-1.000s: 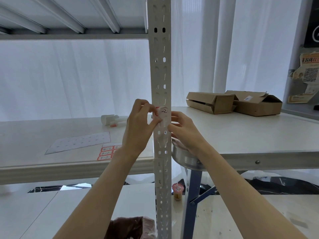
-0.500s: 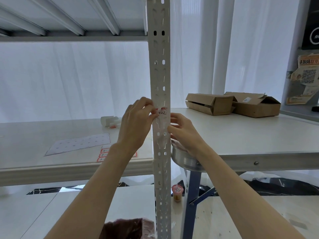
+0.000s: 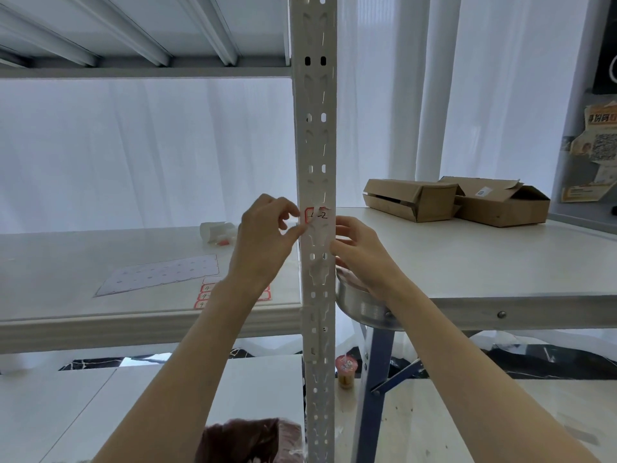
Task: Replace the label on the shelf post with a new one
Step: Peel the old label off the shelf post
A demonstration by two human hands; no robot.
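Background clutter: boxes, bowl, cup, curtain.

Two brown cardboard boxes [image 3: 412, 198] [image 3: 500, 203] sit touching at the far right of the tabletop [image 3: 484, 262], flaps partly open. Metal bowl [image 3: 362, 307] at the tabletop's front edge. Small red-lidded cup [image 3: 346, 375] low behind the tabletop's blue leg [image 3: 374, 379]. White curtain [image 3: 150, 152] across the back; torn posters [image 3: 597, 152] far right.

The left forearm is covering part of the red-bordered label strip [image 3: 263, 295] lying on the shelf. The shelf post [image 3: 315, 145] is running past the top and bottom edges. The label [image 3: 316, 215] writing is staying partly unreadable.
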